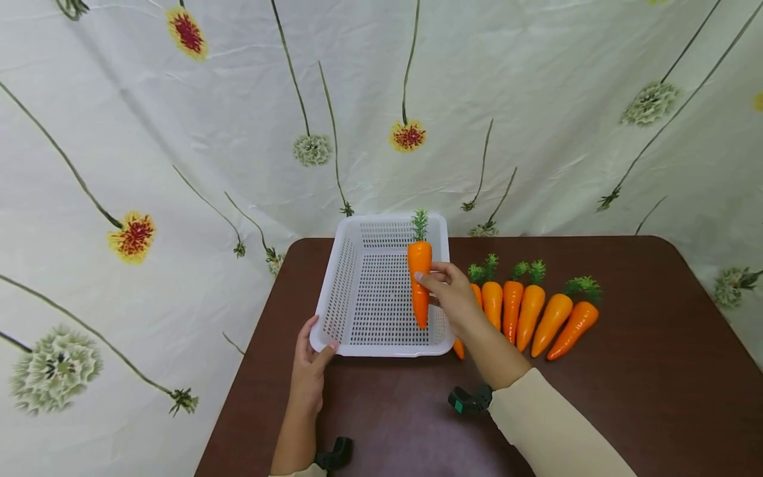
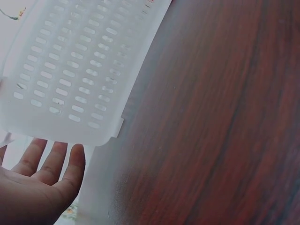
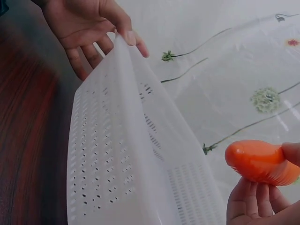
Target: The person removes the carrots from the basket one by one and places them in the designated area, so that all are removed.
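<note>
In the head view a white perforated basket (image 1: 381, 350) sits on the dark table. My left hand (image 1: 311, 371) grips its near left corner, thumb over the rim; the left wrist view shows the fingers (image 2: 70, 173) spread by the basket's outer wall (image 2: 70, 70). A toy carrot (image 1: 420, 265) with a green top is pinched between thumb and fingers of my right hand (image 1: 456, 298), over the right part of the basket. In the right wrist view the carrot (image 3: 255, 161) points its tip toward the camera. Nothing lies on the visible basket floor.
Several more carrots (image 1: 530, 311) lie in a row on the table (image 1: 650, 371), right of the basket; my right hand and forearm partly cover the leftmost ones. A flower-patterned white cloth (image 1: 536, 86) hangs behind the table and along its left side.
</note>
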Available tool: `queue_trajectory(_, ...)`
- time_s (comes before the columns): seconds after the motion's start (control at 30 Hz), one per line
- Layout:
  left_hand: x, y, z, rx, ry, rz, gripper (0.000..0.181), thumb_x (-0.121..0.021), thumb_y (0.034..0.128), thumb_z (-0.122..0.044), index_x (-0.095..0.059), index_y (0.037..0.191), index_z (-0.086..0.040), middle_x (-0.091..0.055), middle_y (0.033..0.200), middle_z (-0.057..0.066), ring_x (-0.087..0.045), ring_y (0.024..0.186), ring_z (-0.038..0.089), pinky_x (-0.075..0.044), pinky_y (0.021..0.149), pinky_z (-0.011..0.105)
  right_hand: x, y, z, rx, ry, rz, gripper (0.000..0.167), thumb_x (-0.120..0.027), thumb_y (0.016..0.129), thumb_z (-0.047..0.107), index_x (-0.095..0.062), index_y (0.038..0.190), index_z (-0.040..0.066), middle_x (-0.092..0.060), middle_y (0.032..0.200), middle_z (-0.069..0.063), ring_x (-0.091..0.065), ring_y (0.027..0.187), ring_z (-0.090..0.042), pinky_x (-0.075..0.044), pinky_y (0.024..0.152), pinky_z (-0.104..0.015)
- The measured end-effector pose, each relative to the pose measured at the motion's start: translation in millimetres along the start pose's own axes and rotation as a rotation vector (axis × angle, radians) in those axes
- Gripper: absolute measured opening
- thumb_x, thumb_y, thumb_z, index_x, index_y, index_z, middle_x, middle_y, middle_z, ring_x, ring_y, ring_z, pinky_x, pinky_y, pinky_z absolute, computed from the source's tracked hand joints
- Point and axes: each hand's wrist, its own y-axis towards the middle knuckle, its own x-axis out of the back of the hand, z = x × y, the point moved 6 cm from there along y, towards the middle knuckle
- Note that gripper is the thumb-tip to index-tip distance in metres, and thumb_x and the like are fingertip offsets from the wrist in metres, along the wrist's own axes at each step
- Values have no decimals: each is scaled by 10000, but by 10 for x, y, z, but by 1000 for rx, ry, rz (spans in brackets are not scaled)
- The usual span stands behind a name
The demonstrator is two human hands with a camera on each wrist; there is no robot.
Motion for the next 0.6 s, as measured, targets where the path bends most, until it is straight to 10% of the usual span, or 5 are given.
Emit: queue_trajectory(0.6,-5,-25,-22,-6,39,-23,687,-633,979,-69,-316,1566,-237,-417,1574,50,-498,1364,187,-458,996,126,794,-94,-94,-33,24,-104,611,-622,998,366,-389,1483,78,-565,1159,52,-572,977,-103,-494,857,-255)
